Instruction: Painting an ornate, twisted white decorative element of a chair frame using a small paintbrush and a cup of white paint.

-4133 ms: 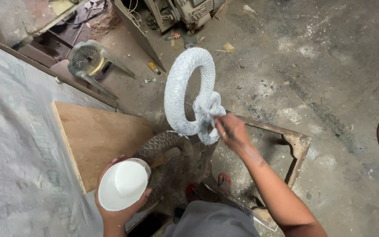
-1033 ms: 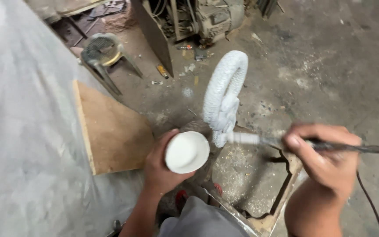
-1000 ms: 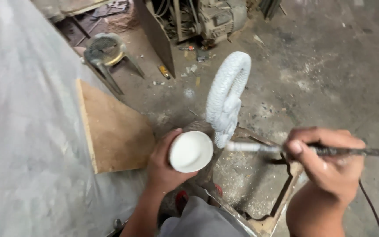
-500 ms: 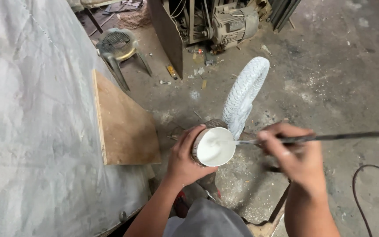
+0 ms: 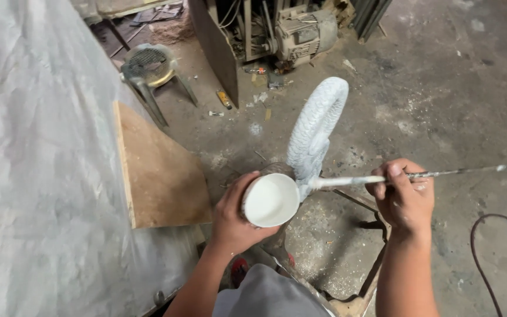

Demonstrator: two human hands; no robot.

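Item 1: round cup of white paint (image 5: 271, 200), gripped in the left hand (image 5: 233, 217), fingers wrapped about its wall, mouth tilted toward the camera, just beside the carving's lower end.

Item 2: long thin paintbrush with white-coated tip (image 5: 377, 178), pinched in the right hand (image 5: 403, 199) between thumb and fingers; tip lies at or against the carving's lower part, contact not certain.

Item 3: ring-shaped scaled carving coated white (image 5: 317, 126), standing upright between both hands over a brown wooden frame (image 5: 377, 258). Progress, judged: the visible loop is covered white; a darker unpainted portion shows just behind the cup; the far side is hidden.

Item 4: plywood board, tan (image 5: 156, 170), leaning on a grey plastic-sheeted surface (image 5: 36, 176).

Item 5: grey metal stool (image 5: 148, 67); motor machine (image 5: 297, 29), top centre.

Packages: 1 small yellow tube-like object (image 5: 224, 98) on the concrete floor (image 5: 453, 88); scattered scraps; no legible signs.
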